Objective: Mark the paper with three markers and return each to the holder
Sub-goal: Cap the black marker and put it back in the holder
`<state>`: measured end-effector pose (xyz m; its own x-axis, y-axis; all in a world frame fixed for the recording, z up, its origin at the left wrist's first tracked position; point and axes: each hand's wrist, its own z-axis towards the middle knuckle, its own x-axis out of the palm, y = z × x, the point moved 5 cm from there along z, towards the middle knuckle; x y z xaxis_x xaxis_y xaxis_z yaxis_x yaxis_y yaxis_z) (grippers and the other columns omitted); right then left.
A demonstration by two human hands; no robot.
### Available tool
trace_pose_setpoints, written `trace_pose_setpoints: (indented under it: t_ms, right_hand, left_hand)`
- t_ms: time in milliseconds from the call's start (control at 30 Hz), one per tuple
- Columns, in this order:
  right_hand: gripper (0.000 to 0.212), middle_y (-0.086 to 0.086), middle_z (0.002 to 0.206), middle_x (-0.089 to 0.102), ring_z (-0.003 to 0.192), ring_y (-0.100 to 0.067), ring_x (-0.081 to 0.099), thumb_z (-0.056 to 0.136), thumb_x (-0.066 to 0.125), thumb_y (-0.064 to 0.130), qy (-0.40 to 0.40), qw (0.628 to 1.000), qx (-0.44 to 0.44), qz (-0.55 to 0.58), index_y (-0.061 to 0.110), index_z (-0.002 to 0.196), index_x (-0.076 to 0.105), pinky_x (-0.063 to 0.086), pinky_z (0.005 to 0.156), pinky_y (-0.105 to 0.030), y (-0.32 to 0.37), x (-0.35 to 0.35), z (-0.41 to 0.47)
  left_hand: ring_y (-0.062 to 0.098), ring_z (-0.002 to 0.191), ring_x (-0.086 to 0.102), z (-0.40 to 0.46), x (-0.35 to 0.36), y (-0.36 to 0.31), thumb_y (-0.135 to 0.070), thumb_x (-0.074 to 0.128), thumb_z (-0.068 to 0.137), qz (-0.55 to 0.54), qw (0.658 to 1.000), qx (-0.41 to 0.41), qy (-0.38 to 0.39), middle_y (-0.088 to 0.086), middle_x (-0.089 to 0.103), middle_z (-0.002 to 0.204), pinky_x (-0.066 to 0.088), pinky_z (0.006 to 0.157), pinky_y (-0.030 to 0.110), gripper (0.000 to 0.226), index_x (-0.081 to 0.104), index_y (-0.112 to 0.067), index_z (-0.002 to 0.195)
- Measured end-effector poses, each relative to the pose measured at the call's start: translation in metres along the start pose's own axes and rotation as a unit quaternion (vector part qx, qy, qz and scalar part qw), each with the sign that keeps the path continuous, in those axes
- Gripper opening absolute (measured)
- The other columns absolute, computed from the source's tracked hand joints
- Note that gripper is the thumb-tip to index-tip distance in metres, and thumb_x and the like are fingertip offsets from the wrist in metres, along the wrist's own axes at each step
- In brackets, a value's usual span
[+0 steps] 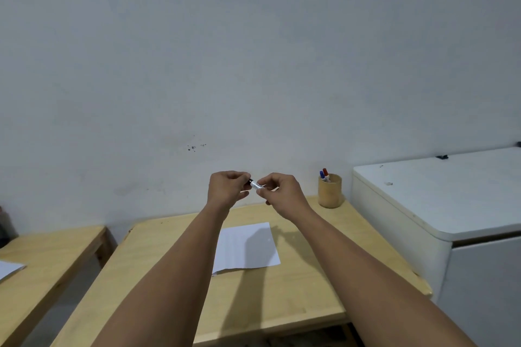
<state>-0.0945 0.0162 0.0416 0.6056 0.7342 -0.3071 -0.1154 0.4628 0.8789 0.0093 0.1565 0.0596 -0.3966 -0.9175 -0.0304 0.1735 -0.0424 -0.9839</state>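
A white-barrelled marker with a black cap (254,184) is held level in the air above the pale wooden table (282,304), between both raised hands. In the head view, the left hand (227,188) pinches the black cap end, and the right hand (279,191) has its fingertips closed around the white barrel; the cap looks about to be pulled off or pushed on, though which I cannot tell.

The marker is likely light, rigid and smooth plastic, so a firm pinch on barrel and cap should serve. Print on the barrel is too small to read.

Below lies the white sheet of paper (251,248), unmarked where it shows. The round wooden holder (329,191) stands at the far right corner, holding a blue-capped marker (322,175) and a red-capped marker (325,172).
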Motion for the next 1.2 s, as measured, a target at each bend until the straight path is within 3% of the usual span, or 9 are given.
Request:
trace_pose_setpoints:
  t_ms: [100,200,467,633,767,867,1000,1100,1200]
  right_hand:
    - [0.008,0.004,0.088,0.073,0.075,-0.01,0.067,0.094,0.082,0.01,-0.014,1.0,0.02,-0.009,0.012,0.101,0.081,0.063,0.084,-0.04,-0.019,-0.009,0.0]
    - [0.007,0.011,0.084,0.073,0.076,-0.009,0.069,0.093,0.083,0.014,-0.029,0.999,0.036,-0.014,0.02,0.093,0.079,0.064,0.085,-0.042,-0.043,-0.021,0.0]
    - [0.026,0.016,0.085,0.065,0.076,-0.006,0.064,0.102,0.069,0.016,-0.112,0.988,0.016,-0.103,0.02,0.126,0.078,0.05,0.072,-0.019,-0.075,-0.103,0.054]
    - [0.018,0.004,0.1,0.075,0.097,-0.021,0.074,0.102,0.069,0.016,-0.22,0.973,0.037,-0.054,0.019,0.116,0.079,0.064,0.089,-0.045,-0.103,-0.174,0.102]
    - [0.03,0.01,0.1,0.068,0.088,-0.011,0.075,0.108,0.062,0.009,-0.233,0.972,0.028,0.004,0.023,0.134,0.069,0.06,0.078,-0.02,-0.133,-0.192,0.136]
    - [0.026,0.013,0.099,0.07,0.079,0.005,0.074,0.11,0.06,0.01,-0.223,0.974,0.037,0.028,0.033,0.118,0.068,0.057,0.077,-0.018,-0.154,-0.187,0.154]
    - [0.023,0.004,0.101,0.075,0.097,-0.017,0.08,0.105,0.065,0.008,-0.205,0.976,0.06,0.05,0.03,0.11,0.068,0.063,0.08,-0.033,-0.178,-0.173,0.163]
    - [0.02,-0.005,0.103,0.078,0.083,-0.012,0.081,0.102,0.068,0.008,-0.205,0.975,0.077,0.043,0.025,0.113,0.066,0.065,0.074,-0.034,-0.192,-0.166,0.162]
    - [0.019,-0.008,0.106,0.079,0.085,-0.02,0.08,0.104,0.067,0.01,-0.21,0.972,0.085,0.055,0.023,0.116,0.06,0.067,0.07,-0.034,-0.195,-0.164,0.16]
  left_hand:
    - [0.029,0.09,0.078,0.0,0.022,0.017,-0.007,0.07,0.094,-0.017,1.0,-0.017,0.002,0.018,0.077,0.089,0.065,0.076,0.036,0.011,0.077,0.001,0.09]
    - [0.029,0.091,0.077,0.003,0.048,0.034,-0.007,0.069,0.095,-0.013,0.999,-0.034,0.008,0.022,0.077,0.096,0.064,0.076,0.038,0.012,0.077,0.002,0.092]
    - [0.025,0.104,0.068,0.052,0.132,0.03,-0.014,0.053,0.102,0.087,0.99,0.008,0.114,0.005,0.071,0.12,0.058,0.095,0.047,0.045,0.052,-0.017,0.147]
    - [0.018,0.1,0.064,0.089,0.185,0.074,-0.024,0.069,0.093,0.203,0.968,0.034,0.14,0.004,0.066,0.131,0.053,0.074,0.028,0.063,0.046,-0.023,0.153]
    - [0.018,0.115,0.057,0.112,0.238,0.119,-0.035,0.084,0.082,0.233,0.955,0.022,0.183,0.006,0.057,0.144,0.048,0.087,0.03,0.09,0.036,-0.024,0.157]
    - [0.023,0.127,0.056,0.126,0.265,0.144,-0.037,0.089,0.074,0.233,0.954,0.012,0.187,0.005,0.052,0.151,0.048,0.091,0.033,0.103,0.031,-0.026,0.159]
    - [0.018,0.113,0.064,0.139,0.283,0.166,-0.043,0.088,0.076,0.224,0.957,0.022,0.181,-0.001,0.062,0.142,0.055,0.09,0.032,0.085,0.046,-0.026,0.148]
    - [0.01,0.091,0.066,0.139,0.285,0.174,-0.044,0.084,0.081,0.224,0.959,0.027,0.17,-0.003,0.069,0.13,0.055,0.075,0.021,0.066,0.056,-0.025,0.138]
    - [0.017,0.1,0.07,0.135,0.282,0.172,-0.044,0.084,0.081,0.232,0.957,0.023,0.171,-0.001,0.07,0.129,0.061,0.081,0.031,0.066,0.057,-0.022,0.137]
